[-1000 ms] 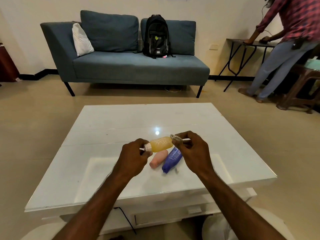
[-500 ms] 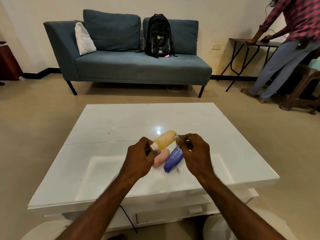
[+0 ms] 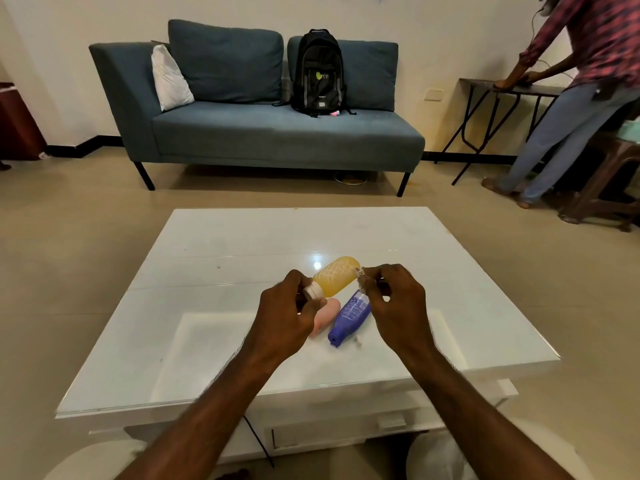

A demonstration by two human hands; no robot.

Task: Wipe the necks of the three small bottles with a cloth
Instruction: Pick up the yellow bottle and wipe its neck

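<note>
My left hand (image 3: 289, 306) grips a small yellow bottle (image 3: 337, 280) by its white cap (image 3: 312, 291). The bottle is held above the table, tilted, with its base pointing up and away. My right hand (image 3: 394, 301) pinches a small pale scrap (image 3: 361, 277) against the bottle's base end; I cannot tell whether it is cloth. Beneath my hands a pink bottle (image 3: 323, 318) and a blue bottle (image 3: 351, 315) lie side by side on the white table (image 3: 225, 271). My left hand partly hides the pink one.
A tiny white bit (image 3: 360, 339) lies on the table by the blue bottle's cap. Beyond the table stands a blue sofa (image 3: 277, 133) with a black backpack (image 3: 318, 72). A person (image 3: 571, 98) leans on a side table (image 3: 498, 88) at the far right.
The yellow bottle has tipped from nearly level to base-up. My left hand has closed further around the cap end. My right hand stays at the base end with the scrap.
</note>
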